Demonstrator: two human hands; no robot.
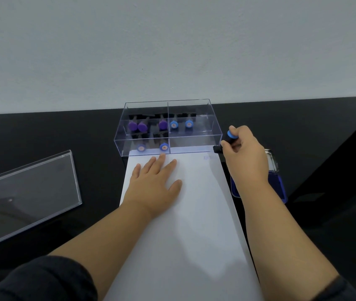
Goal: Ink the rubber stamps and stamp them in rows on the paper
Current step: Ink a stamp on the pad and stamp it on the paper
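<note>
Desk (pixel 64 131) is glossy black, pretty reflective. Paper (pixel 194 213) is plain matt white. Box (pixel 194 144) at the far end is clear shiny plastic, same as the lid (pixel 27 192) on the left. Ink pad (pixel 280 187) on the right looks wet blue, with a shiny clear edge.

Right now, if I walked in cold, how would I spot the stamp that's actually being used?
Start at the clear plastic box standing against the wall at the far end of the white paper. Just past the box's right end, the right hand grips a black stamp with a blue cap. The other stamps all sit inside the box; this is the only one outside it, in a hand.
</note>
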